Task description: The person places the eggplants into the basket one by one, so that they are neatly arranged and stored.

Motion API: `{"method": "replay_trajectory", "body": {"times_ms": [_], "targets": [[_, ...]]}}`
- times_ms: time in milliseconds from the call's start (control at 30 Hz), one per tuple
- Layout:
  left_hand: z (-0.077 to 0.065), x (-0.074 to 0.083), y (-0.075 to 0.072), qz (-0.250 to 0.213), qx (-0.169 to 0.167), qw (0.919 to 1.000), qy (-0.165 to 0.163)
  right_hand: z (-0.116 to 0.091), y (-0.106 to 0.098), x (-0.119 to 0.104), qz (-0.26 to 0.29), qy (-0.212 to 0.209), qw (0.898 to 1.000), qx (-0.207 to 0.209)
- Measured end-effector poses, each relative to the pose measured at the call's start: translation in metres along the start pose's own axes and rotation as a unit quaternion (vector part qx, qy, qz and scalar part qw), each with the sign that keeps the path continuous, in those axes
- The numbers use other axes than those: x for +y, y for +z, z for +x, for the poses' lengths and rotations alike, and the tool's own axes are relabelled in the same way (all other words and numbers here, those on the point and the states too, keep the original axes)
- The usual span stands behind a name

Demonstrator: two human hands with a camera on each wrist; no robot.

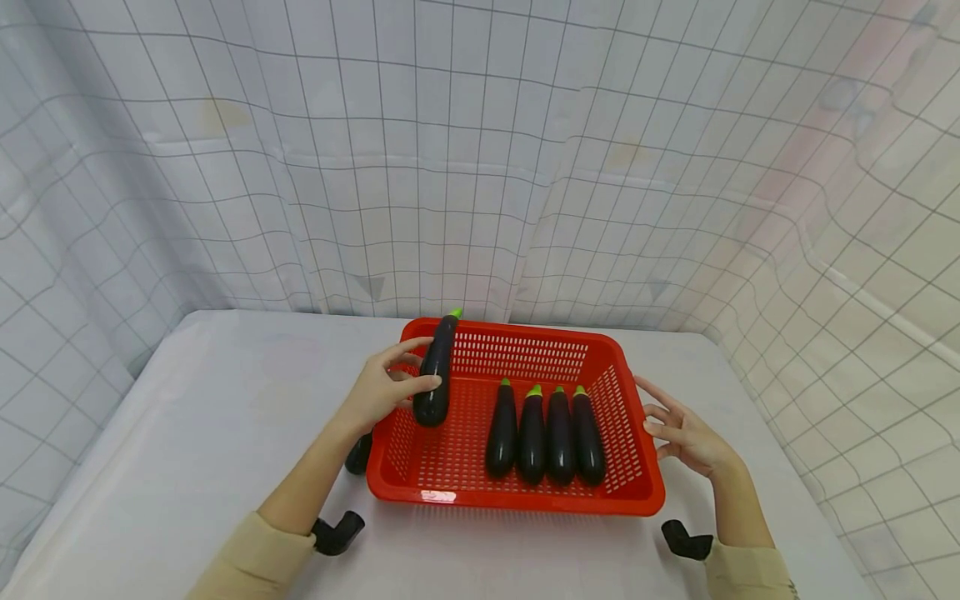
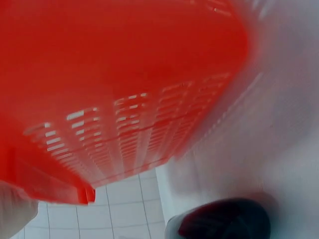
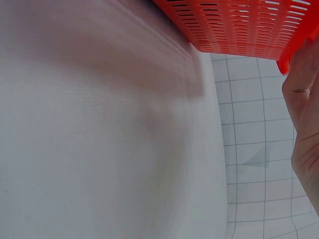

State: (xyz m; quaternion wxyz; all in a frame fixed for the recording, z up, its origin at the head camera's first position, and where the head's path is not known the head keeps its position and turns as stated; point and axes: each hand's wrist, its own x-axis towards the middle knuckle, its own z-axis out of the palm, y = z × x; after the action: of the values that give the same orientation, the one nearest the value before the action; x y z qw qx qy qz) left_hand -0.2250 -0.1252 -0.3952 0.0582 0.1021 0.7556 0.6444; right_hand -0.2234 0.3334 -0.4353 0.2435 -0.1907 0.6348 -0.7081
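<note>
My left hand (image 1: 382,385) grips a dark eggplant (image 1: 437,371) with a green stem end, thumb on its near face. It is held tilted over the left part of a red plastic basket (image 1: 517,502). Inside the basket several eggplants (image 1: 532,437) lie side by side toward the right, stems pointing away. By the basket's right rim is my right hand (image 1: 692,437), its fingers loosely extended and touching or nearly touching the edge. Another eggplant (image 1: 360,455) lies on the table left of the basket, partly hidden by the left forearm; its dark end (image 2: 224,221) shows in the left wrist view.
A white-covered table (image 1: 247,417) carries the basket. Grid-patterned white curtains (image 1: 465,167) hang behind and on both sides. Black wrist mounts (image 1: 339,533) sit on both forearms, near the basket's front corners.
</note>
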Motion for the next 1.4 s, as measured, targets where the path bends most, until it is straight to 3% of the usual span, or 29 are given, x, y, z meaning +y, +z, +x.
{"method": "replay_trajectory", "body": {"times_ms": [467,667,1067,1133,1400], "targets": [[-0.001,-0.001,0.033,0.011,-0.006,0.9992,-0.037,0.000,-0.001,0.001,0.000,-0.002,1.000,-0.006],[-0.001,-0.005,0.044,0.040,0.005,0.9980,-0.048,0.001,-0.001,0.001,0.002,-0.003,1.000,-0.007],[-0.001,-0.004,0.058,0.007,0.002,0.9963,-0.085,0.001,0.000,0.000,0.001,-0.003,1.000,-0.009],[0.003,-0.011,0.060,0.000,0.002,0.9955,-0.095,0.001,0.000,0.000,0.000,-0.003,1.000,-0.008],[0.006,-0.016,0.065,0.022,-0.015,0.9917,-0.126,0.000,-0.001,0.001,-0.002,-0.005,1.000,-0.008]]}}
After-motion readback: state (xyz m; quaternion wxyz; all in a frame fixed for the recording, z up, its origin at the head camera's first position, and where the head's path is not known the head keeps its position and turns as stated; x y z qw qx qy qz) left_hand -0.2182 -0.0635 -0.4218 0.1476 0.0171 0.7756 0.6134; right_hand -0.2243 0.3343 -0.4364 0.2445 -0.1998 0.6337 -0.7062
